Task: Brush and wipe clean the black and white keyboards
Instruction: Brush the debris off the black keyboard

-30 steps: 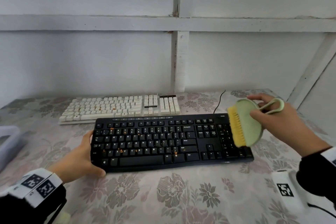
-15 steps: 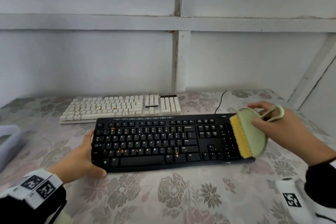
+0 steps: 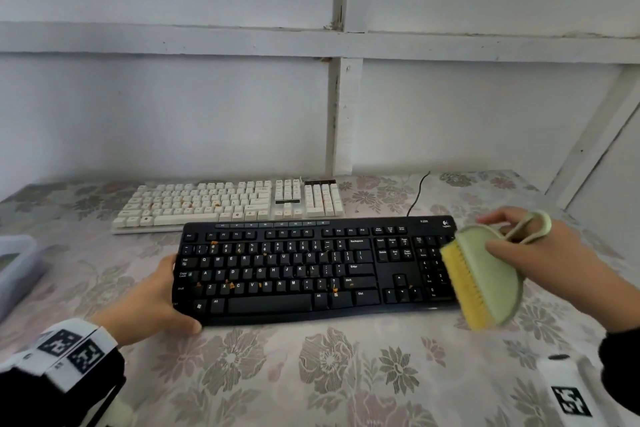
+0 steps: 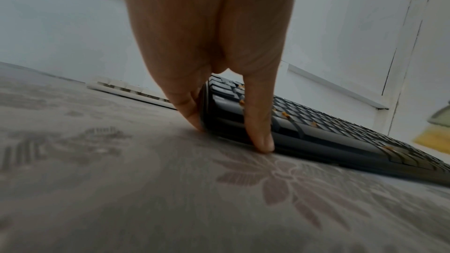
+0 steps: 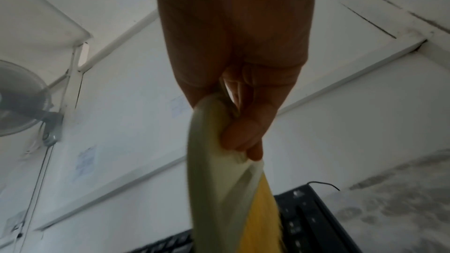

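Head view shows your left hand (image 3: 147,302) clasping the near left corner of the black keyboard (image 3: 311,270), thumb curled along its front edge and fingers against its left end. From the left wrist view, the fingers (image 4: 187,107) and thumb tip touch the desk (image 3: 346,374) on either side of that corner, so the grip there is a light clasp round the keyboard's edge. Orange crumbs (image 3: 228,284) lie scattered among its keys.

Your right hand (image 3: 540,256) holds the brush (image 3: 491,277) at the black keyboard's right end, over the number pad. The yellow bristles (image 3: 464,284) face toward the keys, and the green body is pinched between thumb and fingers; the right wrist view shows the fingers (image 5: 241,136) wrapped on the body near its looped handle. You cannot tell whether the bristles touch the keys.

Behind the black keyboard, just beside its far edge, lies the white keyboard (image 3: 228,201), also carrying orange crumbs. A black cable (image 3: 417,194) runs back from the black keyboard's far right. Left of the black keyboard, well apart, a pale tray (image 3: 20,263) sits at the desk's edge.
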`<act>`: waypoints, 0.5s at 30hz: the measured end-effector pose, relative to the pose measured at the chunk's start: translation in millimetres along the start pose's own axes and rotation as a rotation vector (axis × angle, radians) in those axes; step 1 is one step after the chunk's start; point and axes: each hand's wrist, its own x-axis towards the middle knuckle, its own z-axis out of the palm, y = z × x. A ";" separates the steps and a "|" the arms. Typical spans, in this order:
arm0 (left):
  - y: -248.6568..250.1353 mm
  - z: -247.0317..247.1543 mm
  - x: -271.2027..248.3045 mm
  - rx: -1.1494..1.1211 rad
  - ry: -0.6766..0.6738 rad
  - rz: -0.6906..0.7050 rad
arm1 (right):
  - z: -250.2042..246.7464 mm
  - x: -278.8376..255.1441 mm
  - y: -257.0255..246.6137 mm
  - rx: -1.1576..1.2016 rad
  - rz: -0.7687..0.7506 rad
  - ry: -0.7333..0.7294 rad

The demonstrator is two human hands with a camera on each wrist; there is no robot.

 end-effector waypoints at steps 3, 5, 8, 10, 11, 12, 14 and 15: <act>-0.9 0.1 0.4 -0.010 -0.002 -0.007 | 0.5 18.0 -8.4 0.064 -0.037 0.100; -0.8 -0.5 0.4 -0.022 -0.002 -0.013 | 5.2 30.4 -9.4 0.107 -0.052 0.128; -1.3 -0.4 0.6 -0.037 0.007 -0.020 | 16.2 38.3 -6.7 0.079 -0.065 0.087; -1.9 -0.3 0.8 -0.046 0.011 -0.024 | 22.9 34.8 -2.2 0.038 -0.068 0.055; -2.1 -0.1 1.1 -0.049 0.011 -0.027 | 25.4 30.2 0.3 0.023 -0.070 0.046; -2.9 -0.3 1.6 -0.050 0.014 -0.031 | 27.6 24.8 3.4 0.015 -0.069 0.037; -3.6 -0.4 2.8 -0.041 0.015 -0.039 | 30.4 12.0 8.6 -0.004 -0.071 0.005; -3.6 -0.5 3.2 -0.038 0.015 -0.042 | 30.8 6.1 9.7 -0.023 -0.072 -0.020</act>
